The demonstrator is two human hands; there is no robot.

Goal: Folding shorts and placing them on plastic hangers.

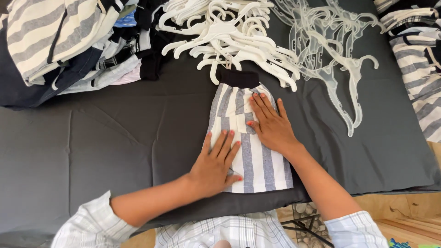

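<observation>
On the dark grey sheet (115, 138), the folded striped shorts (250, 138) are best smoothed outward, both grips released, the left hand (215, 166) and the right hand (272, 125) laid flat.

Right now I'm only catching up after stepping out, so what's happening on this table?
A person presses both palms flat on folded grey-and-white striped shorts lying on a dark grey cloth. The left hand rests on the lower part, the right hand higher up. Behind lie white hangers, clear hangers and a clothes pile.
</observation>
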